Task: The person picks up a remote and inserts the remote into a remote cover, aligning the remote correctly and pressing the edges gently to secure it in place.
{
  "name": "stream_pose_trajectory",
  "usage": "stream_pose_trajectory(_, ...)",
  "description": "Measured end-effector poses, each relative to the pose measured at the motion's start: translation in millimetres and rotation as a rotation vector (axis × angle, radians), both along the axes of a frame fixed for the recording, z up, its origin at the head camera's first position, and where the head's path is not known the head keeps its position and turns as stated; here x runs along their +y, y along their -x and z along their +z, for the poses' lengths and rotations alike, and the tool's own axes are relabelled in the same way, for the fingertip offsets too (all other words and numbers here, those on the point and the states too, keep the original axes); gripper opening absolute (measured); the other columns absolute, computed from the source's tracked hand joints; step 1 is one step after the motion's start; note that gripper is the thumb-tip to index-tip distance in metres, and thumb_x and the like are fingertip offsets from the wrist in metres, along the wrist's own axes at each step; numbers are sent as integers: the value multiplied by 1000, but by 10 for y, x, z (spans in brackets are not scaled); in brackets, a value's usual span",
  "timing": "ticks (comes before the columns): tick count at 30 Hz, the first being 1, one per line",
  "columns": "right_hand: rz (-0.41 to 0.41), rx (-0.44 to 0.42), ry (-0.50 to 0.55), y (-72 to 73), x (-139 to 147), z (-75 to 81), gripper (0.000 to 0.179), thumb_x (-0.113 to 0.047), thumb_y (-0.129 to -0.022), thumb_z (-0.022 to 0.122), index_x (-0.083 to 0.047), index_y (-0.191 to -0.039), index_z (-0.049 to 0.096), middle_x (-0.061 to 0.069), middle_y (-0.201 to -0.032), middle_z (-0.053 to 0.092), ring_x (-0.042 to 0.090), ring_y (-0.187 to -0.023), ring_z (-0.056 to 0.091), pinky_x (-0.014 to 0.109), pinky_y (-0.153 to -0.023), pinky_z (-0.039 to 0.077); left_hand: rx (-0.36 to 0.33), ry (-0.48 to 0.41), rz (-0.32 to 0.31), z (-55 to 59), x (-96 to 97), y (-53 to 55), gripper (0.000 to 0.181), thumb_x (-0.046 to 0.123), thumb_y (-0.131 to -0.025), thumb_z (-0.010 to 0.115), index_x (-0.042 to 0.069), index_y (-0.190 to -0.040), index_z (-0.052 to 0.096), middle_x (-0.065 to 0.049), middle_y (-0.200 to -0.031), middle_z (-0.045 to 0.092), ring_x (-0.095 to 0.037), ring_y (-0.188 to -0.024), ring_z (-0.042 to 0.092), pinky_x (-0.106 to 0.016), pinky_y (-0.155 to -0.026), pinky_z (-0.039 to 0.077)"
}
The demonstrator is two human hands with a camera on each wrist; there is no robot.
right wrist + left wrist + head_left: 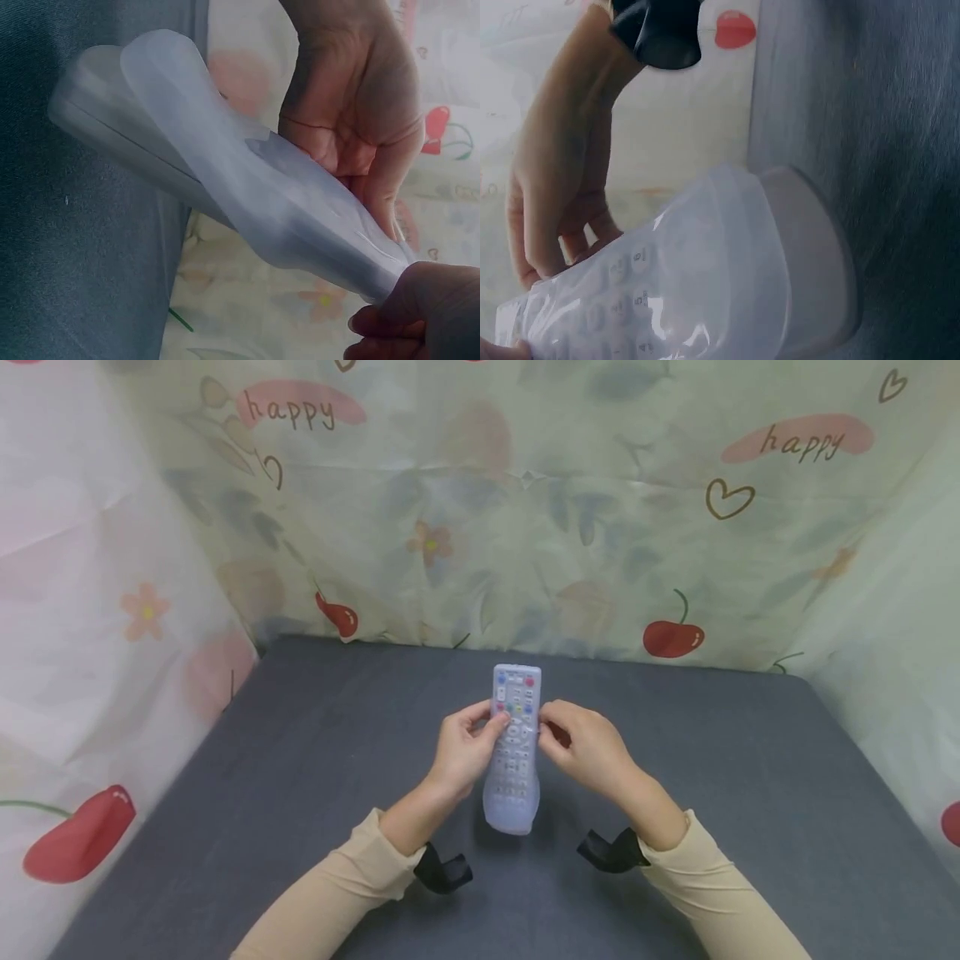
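Note:
A pale remote control (94,112) sits in a translucent whitish sleeve cover (512,814), held upright over the table with its buttons facing me. My left hand (459,753) grips its left side, thumb across the front near the coloured buttons and fingers behind. At the opposite edge, my right hand (591,747) pinches the side of the cover between thumb and curled fingers. Both wrist views show the cover standing away from the remote's wide lower end, where the bare grey body sticks out. Number keys show through the cover in the left wrist view.
A dark grey cloth tabletop (300,827) lies below both hands. Printed fabric with cherries, hearts and the word happy hangs behind as a back curtain (525,527), with more at both sides. Black straps (444,870) hang from both wrists.

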State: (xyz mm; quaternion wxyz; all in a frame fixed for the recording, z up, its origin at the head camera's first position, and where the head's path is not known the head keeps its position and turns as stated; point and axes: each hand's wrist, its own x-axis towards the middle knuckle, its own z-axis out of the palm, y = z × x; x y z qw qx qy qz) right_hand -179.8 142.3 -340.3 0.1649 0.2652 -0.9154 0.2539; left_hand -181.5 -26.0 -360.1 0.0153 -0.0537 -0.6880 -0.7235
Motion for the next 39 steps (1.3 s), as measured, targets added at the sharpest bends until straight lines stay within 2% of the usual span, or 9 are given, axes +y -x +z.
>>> stream_pose_trajectory(6, -20, -51, 158, 9, -19, -22, 8, -4, -89, 56, -3, -89, 64, 8, -78, 63, 15, -67, 58, 30, -60, 53, 59, 62, -58, 56, -58, 5, 30, 7, -93, 56, -4, -120, 59, -26, -103, 64, -28, -85, 69, -33, -67, 57)
stream_pose_trajectory(12, 34, -251, 315, 2, 6, -39, 16, -7, -96, 49, 1, -101, 63, 15, -78, 65, 23, -66, 63, 27, -60, 53, 55, 101, -103, 65, -77, -7, 31, 8, -92, 57, -2, -121, 59, -26, -103, 67, -31, -88, 69, -35, -68, 57)
stream_pose_trajectory(14, 47, -318, 347, -5, 22, -54, 20, -11, -97, 49, 2, -106, 61, 17, -82, 65, 23, -66, 64, 28, -61, 54, 55, 97, -105, 68, -71, -7, 31, 9, -92, 57, -2, -122, 58, -26, -104, 67, -32, -89, 69, -36, -68, 57)
stream_pose_trajectory(17, 54, -371, 373, -14, 38, -71, 25, -17, -96, 53, 3, -109, 61, 19, -91, 67, 20, -68, 66, 29, -62, 56, 75, 93, -95, 73, -57, -6, 30, 9, -93, 57, -2, -121, 59, -26, -103, 67, -33, -86, 69, -35, -67, 57)
stream_pose_trajectory(19, 60, -380, 384, -18, 42, -74, 26, -17, -94, 56, 3, -109, 62, 20, -96, 68, 20, -70, 68, 28, -62, 57, 96, 87, -83, 76, -44, -2, 30, 8, -92, 57, -3, -120, 59, -27, -102, 66, -34, -85, 69, -35, -66, 57)
stream_pose_trajectory(22, 65, -370, 391, -16, 40, -67, 25, -16, -92, 59, 4, -107, 65, 21, -95, 69, 21, -71, 69, 26, -60, 57, 123, 67, -54, 87, -24, 0, 29, 7, -92, 57, -5, -119, 59, -28, -103, 66, -35, -85, 69, -36, -65, 58)
stream_pose_trajectory(30, 57, -350, 350, 16, 14, -29, 21, -15, -89, 63, 1, -103, 67, 17, -90, 70, 26, -71, 68, 22, -58, 54, 93, 14, 26, 127, 2, -6, 29, 5, -90, 59, -5, -117, 61, -27, -105, 66, -36, -88, 68, -37, -65, 58)
stream_pose_trajectory(34, 55, -371, 349, 7, 16, -29, 21, -15, -89, 63, 1, -102, 66, 17, -89, 70, 22, -70, 67, 22, -59, 54, 88, 20, 25, 134, 0, -4, 29, 4, -90, 59, -5, -117, 61, -27, -105, 66, -36, -87, 69, -36, -65, 58)
stream_pose_trajectory(39, 78, -395, 378, -3, 14, -48, 23, -15, -92, 60, 1, -108, 61, 18, -95, 67, 20, -72, 66, 24, -62, 56, 89, 33, -13, 166, -28, 12, 29, 4, -90, 59, -5, -118, 60, -25, -102, 63, -31, -84, 70, -34, -64, 57)
